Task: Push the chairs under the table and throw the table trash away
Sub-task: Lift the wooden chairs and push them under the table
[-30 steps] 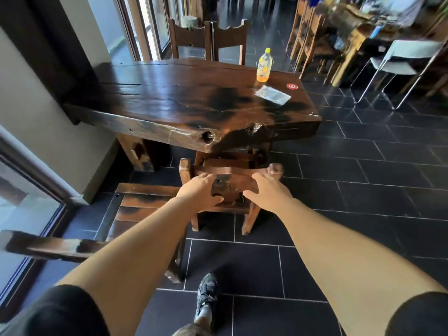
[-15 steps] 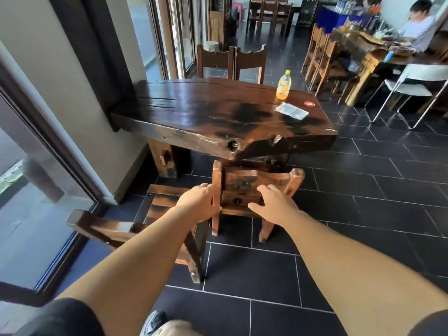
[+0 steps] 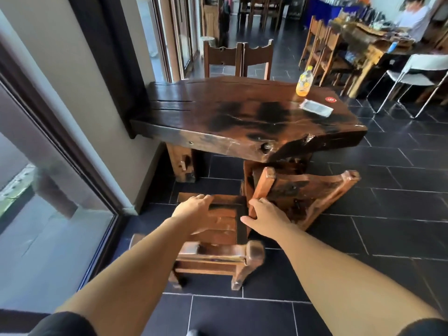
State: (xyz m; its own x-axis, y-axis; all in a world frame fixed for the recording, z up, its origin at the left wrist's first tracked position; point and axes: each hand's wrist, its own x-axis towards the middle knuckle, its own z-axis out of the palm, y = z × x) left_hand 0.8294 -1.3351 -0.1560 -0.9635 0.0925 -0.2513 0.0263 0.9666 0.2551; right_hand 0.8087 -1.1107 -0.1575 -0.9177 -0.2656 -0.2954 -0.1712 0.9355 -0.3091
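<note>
A dark slab table [image 3: 218, 110] carries an orange-drink bottle [image 3: 304, 85] and a clear plastic wrapper [image 3: 316, 108] near its far right end. On the near side, one wooden chair [image 3: 312, 190] is tucked under the table, its backrest showing. A second chair [image 3: 218, 257] stands pulled out to its left, backrest toward me. My left hand [image 3: 194, 212] lies over this chair's seat with the fingers stretched forward. My right hand [image 3: 265, 219] is at the seat's right edge, fingertips against the tucked chair's left post, thumb spread.
Two more chairs [image 3: 238, 58] stand at the table's far side. A glass door [image 3: 48, 226] and a wall run along the left. At the right rear are a white folding chair [image 3: 412, 73], other tables and a seated person [image 3: 412, 15]. Dark tiled floor [image 3: 388, 214] lies to the right.
Both hands have let go of the tucked chair's backrest and moved left and down to the pulled-out chair. My view has shifted left, over that chair.
</note>
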